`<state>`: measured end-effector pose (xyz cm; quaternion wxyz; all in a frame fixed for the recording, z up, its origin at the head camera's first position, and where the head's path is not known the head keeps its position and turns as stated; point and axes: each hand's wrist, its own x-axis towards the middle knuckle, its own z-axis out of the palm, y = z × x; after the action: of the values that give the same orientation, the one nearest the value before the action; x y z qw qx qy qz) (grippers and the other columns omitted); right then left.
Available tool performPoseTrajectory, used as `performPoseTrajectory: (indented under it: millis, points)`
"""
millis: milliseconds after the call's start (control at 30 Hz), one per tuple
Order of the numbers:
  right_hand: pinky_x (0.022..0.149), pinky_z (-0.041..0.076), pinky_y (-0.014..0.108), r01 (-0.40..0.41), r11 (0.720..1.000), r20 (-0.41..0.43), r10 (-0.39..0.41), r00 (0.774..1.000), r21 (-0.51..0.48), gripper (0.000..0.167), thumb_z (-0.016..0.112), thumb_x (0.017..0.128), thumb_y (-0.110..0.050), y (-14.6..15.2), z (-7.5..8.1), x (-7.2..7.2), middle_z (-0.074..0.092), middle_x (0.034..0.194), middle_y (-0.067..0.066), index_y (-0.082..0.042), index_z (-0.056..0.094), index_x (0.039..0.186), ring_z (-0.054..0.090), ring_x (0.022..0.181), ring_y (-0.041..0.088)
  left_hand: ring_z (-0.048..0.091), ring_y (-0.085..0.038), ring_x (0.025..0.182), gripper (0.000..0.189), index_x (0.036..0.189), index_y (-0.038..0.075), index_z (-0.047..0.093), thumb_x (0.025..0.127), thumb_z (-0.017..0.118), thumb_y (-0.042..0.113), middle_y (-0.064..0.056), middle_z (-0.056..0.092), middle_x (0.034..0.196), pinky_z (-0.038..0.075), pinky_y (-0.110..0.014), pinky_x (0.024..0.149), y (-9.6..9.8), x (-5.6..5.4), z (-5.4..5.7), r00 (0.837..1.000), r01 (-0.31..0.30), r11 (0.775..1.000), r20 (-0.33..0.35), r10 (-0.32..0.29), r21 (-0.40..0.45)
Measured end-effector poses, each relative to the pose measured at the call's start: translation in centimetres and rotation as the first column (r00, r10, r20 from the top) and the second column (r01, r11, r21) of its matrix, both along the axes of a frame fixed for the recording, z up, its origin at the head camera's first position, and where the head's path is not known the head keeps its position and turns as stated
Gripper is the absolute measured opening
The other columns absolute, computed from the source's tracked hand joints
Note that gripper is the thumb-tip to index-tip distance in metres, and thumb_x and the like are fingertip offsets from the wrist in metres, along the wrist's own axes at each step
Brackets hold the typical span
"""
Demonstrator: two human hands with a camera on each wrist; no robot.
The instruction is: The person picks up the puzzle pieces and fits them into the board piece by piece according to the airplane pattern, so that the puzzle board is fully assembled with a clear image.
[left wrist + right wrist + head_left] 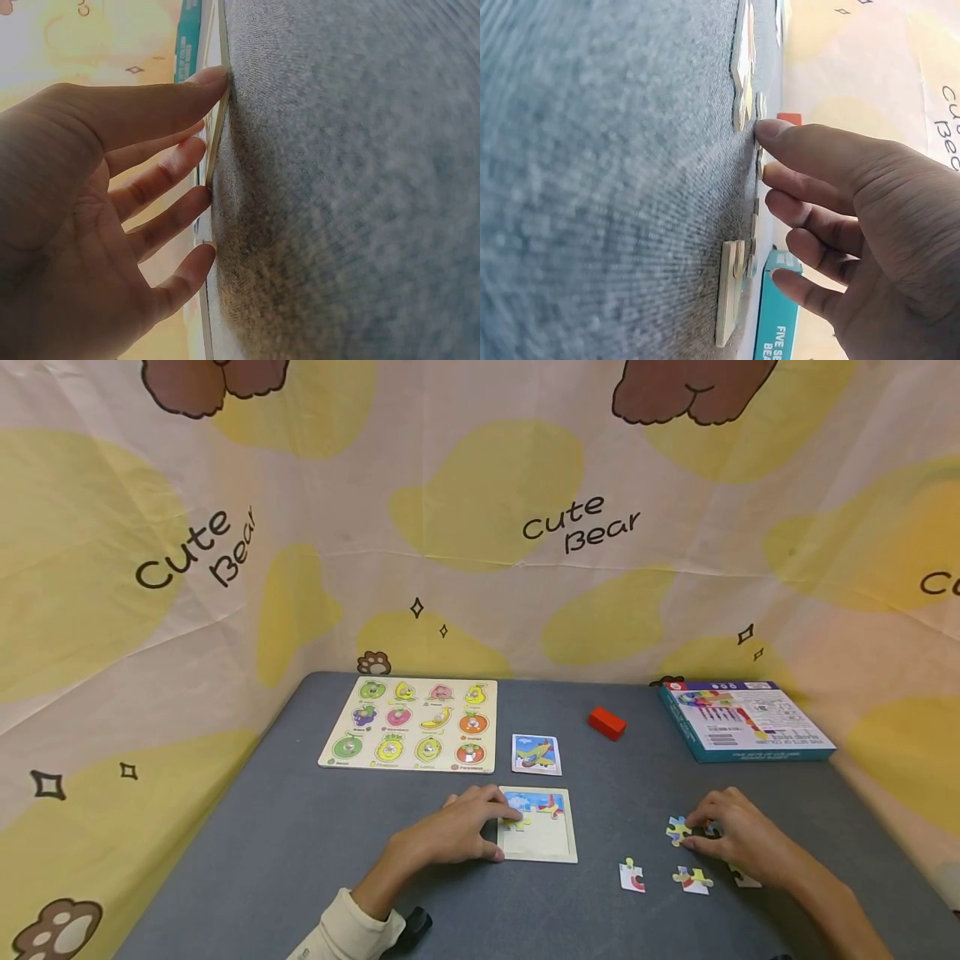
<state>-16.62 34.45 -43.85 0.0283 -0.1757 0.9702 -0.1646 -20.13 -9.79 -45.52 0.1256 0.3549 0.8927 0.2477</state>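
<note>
My left hand [465,828] holds the left side of a shallow wooden puzzle tray [572,827], its thumb at the near left corner. Inside the tray lie a few fitted pieces of sky and a red-and-yellow plane part [552,806]; a yellow piece [517,824] shows under the fingers. Thumb and forefinger of my right hand [742,837] pinch a blue-and-yellow puzzle piece [678,831] low over the table. Nearby lie loose pieces: one with a red curve [632,877], a red-and-yellow one [693,881] and one [745,878] partly hidden by the right hand.
Behind the tray lies a small plane picture card [536,755]. A fruit peg board [408,725] sits at the back left, a red block [607,723] at the back middle, and a flat teal game box [750,722] at the back right. A printed cloth hangs behind the table.
</note>
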Motion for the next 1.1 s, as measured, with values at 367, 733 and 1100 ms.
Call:
performPoseTrajectory:
  millis: [367,733,1100]
  points:
    - [0.079,0.047,0.032,-0.051,0.998,-0.046,0.05,0.998,-0.027,0.02,0.086,0.088,-0.041,-2.3,0.4,-0.2,0.061,0.099,-0.013,-0.025,0.08,0.099,0.049,0.098,0.014,0.051,-0.014,0.119,0.056,0.142,0.028,0.07,0.089,0.087,0.031,0.006,0.059,0.133,0.037,-0.036,0.087,0.1,0.1,-0.1,1.0,-0.023,1.0,0.001,0.023,0.005]
    - [0.082,0.048,0.035,-0.092,0.995,-0.05,0.09,0.995,-0.032,0.019,0.085,0.089,-0.042,-6.0,0.8,-1.1,0.061,0.101,-0.014,-0.027,0.08,0.099,0.048,0.099,0.012,0.051,-0.015,0.123,0.055,0.143,0.026,0.069,0.091,0.086,0.029,0.004,0.059,0.135,0.038,-0.037,0.092,0.5,0.8,1.5,0.998,-0.041,0.998,0.037,0.043,-0.052]
    - [0.083,0.049,0.034,-0.153,0.988,-0.079,0.15,0.985,-0.029,0.018,0.087,0.088,-0.039,-10.0,0.4,-2.4,0.06,0.1,-0.016,-0.026,0.081,0.099,0.049,0.098,0.01,0.051,-0.015,0.121,0.055,0.143,0.027,0.069,0.091,0.085,0.031,0.004,0.059,0.135,0.039,-0.037,0.091,0.3,0.7,1.4,0.999,-0.032,0.998,0.026,0.033,-0.053]
